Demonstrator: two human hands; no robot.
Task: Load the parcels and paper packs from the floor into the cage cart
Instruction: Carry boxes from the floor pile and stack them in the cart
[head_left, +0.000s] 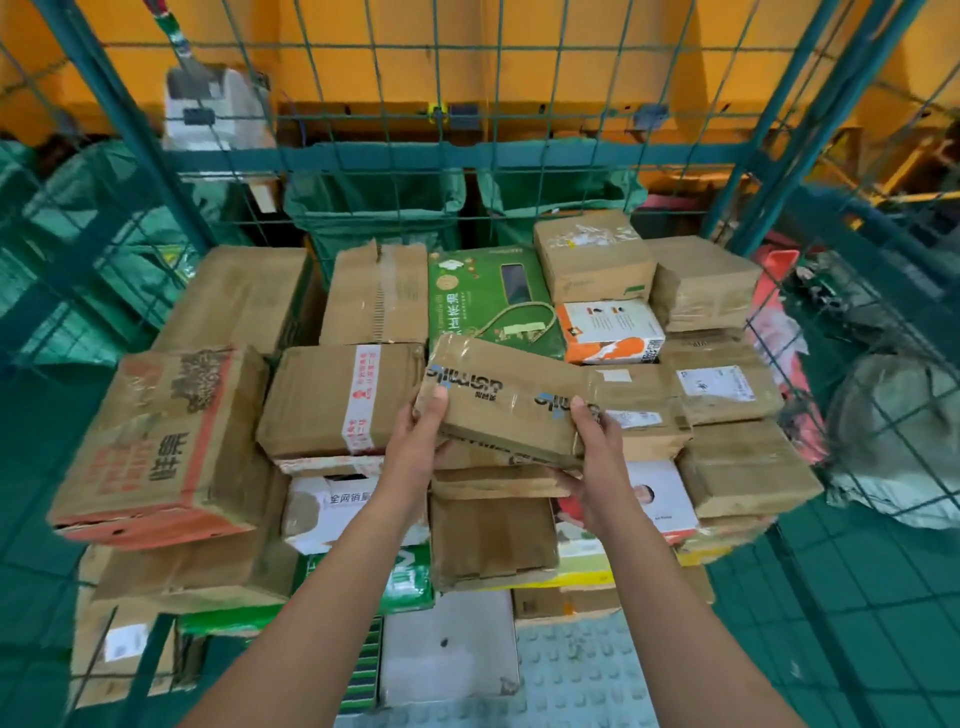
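Two-handed grip, flat parcel (506, 402) between palms

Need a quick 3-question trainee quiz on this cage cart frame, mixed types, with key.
1. True or false: both hands grip the flat taped parcel.
2. Which box has a rope handle lying on it? A) the green box B) the white and orange box C) the red-printed carton
3. Fill in: the left hand grips the parcel's ___ end, as the camera sees it.

Key: 1 true: the left hand and the right hand each grip one end. 2 A. 3 left.
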